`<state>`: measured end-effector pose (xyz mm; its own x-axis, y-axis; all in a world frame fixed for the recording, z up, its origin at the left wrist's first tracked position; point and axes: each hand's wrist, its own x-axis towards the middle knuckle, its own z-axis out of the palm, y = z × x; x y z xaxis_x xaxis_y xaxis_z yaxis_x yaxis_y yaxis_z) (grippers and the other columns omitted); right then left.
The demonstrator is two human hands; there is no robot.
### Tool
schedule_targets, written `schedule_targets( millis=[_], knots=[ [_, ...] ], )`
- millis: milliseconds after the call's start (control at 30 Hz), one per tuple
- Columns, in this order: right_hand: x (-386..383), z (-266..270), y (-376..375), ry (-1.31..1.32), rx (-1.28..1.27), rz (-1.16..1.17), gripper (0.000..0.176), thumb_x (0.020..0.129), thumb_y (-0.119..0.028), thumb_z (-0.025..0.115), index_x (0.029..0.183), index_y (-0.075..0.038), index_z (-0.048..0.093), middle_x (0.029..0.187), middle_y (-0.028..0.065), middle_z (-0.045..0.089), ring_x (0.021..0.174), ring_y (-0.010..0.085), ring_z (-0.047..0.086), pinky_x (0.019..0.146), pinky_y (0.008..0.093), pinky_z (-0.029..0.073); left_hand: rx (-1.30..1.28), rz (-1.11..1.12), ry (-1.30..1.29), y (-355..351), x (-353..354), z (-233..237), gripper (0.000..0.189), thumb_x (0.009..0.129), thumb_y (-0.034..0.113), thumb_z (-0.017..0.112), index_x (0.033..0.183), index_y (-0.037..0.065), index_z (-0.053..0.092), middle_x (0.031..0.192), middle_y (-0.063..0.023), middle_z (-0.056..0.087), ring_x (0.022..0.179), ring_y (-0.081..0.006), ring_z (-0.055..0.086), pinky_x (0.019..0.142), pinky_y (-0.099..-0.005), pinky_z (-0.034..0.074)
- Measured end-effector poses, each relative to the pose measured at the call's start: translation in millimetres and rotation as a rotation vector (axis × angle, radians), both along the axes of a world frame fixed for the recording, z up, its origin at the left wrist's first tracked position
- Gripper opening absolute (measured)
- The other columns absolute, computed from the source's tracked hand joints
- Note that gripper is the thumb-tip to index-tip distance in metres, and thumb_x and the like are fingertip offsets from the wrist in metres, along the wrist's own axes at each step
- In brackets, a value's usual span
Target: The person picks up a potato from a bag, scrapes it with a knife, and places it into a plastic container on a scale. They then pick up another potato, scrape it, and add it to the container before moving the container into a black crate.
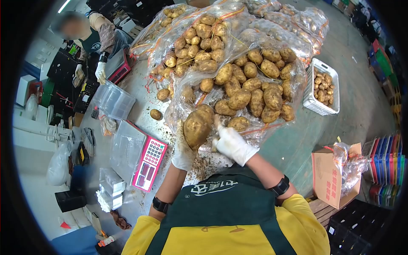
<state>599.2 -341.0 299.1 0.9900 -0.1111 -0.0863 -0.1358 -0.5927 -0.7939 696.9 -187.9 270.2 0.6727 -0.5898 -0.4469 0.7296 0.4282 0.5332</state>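
My left hand (pixel 183 154), in a white glove, is wrapped round a large, dirt-speckled potato (pixel 196 128) in front of my apron. Just right of that potato is my gloved right hand (pixel 236 145), slightly blurred, with its index finger stretched out and the thumb apart; I see nothing held in it. Beyond both hands, an opened clear plastic bag (pixel 187 95) spills a heap of potatoes (pixel 256 102) over the metal table (pixel 142 102). A small loose potato (pixel 156 114) lies to the left of the bag.
A pink-edged scale (pixel 149 163) stands at the left, near clear plastic boxes (pixel 114 100). More filled potato bags (pixel 293 23) lie at the back. At the right are a white crate (pixel 321 108) of potatoes and a cardboard box (pixel 329 176). A gloved co-worker (pixel 94 40) stands far left.
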Motion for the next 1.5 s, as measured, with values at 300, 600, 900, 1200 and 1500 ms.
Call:
schedule_targets(
  millis=[300,600,900,1200,1500],
  knots=[
    [2.4,6.4,1.6,0.029,-0.102,-0.017,0.07,0.082,-0.019,0.052,0.133,0.019,0.021,0.071,0.0247,0.063,0.063,0.0389,0.062,0.06,0.0462,0.051,-0.324,-0.143,0.17,7.9,5.2,-23.5,0.045,0.096,0.036,0.037,0.127,0.006,0.049,0.12,-0.015,0.058,0.104,-0.0307,0.06,0.082,-0.0443,0.055],
    [2.9,0.7,10.7,-0.086,-0.208,-0.012,0.09,0.08,-0.017,0.054,0.139,0.013,-0.007,0.065,0.0253,0.06,0.059,0.0405,0.06,0.055,0.0466,0.049,-0.186,-0.034,0.314,-5.4,-5.6,23.5,0.047,0.093,0.043,0.037,0.12,0.008,0.054,0.108,-0.0139,0.063,0.085,-0.0277,0.062,0.056,-0.0355,0.051],
    [-7.5,11.2,11.1,0.045,-0.151,0.015,0.085,0.083,-0.018,0.052,0.14,0.012,-0.004,0.071,0.0242,0.062,0.063,0.0393,0.061,0.06,0.0475,0.05,-0.246,-0.116,0.43,-4.2,0.4,16.5,0.045,0.093,0.041,0.038,0.118,0.008,0.055,0.106,-0.0146,0.062,0.079,-0.0276,0.059,0.057,-0.0351,0.05],
    [-6.5,-19.3,-0.5,-0.057,-0.248,-0.033,0.087,0.082,-0.017,0.053,0.139,0.013,-0.004,0.069,0.0257,0.062,0.061,0.0392,0.062,0.055,0.0474,0.05,-0.212,-0.153,0.373,-2.4,3.5,9.6,0.045,0.094,0.041,0.039,0.119,0.007,0.054,0.105,-0.0138,0.063,0.082,-0.0269,0.061,0.061,-0.0352,0.053],
    [-8.8,-2.7,-8.9,0.054,-0.176,-0.175,0.09,0.08,-0.013,0.054,0.144,0.001,-0.009,0.071,0.0264,0.061,0.063,0.0417,0.06,0.062,0.0474,0.05,-0.18,-0.059,0.433,-8.3,-3.7,36.9,0.045,0.093,0.04,0.037,0.12,0.006,0.05,0.106,-0.0157,0.058,0.073,-0.0263,0.054,0.048,-0.0295,0.042]
  ],
)
